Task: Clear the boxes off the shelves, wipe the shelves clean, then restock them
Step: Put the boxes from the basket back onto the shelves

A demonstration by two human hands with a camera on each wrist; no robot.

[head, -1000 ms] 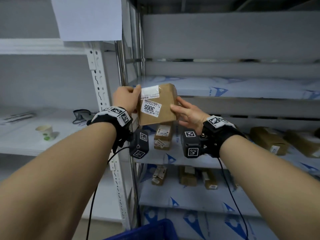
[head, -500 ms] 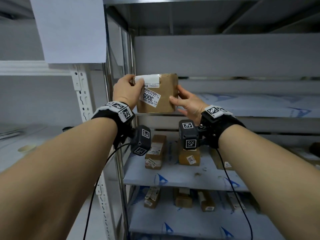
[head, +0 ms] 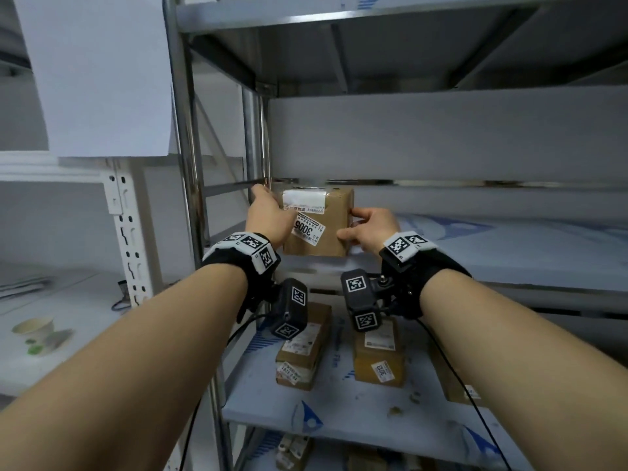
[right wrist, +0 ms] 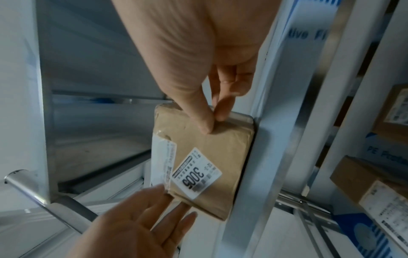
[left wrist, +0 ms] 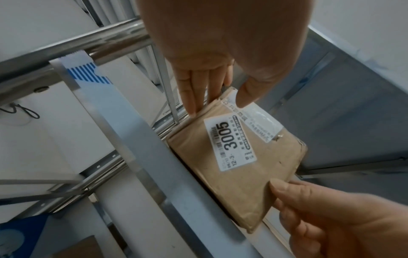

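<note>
Cardboard box point(head: 316, 226) stands between left hand point(head: 268, 215) and right hand point(head: 368, 229).

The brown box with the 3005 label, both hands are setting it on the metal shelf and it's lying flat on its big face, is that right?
Not quite. The brown box stands upright on its edge at the front of the metal shelf, its 3005 label facing the person, as the head view shows. The left hand and right hand do flank it, one on each side.
</note>
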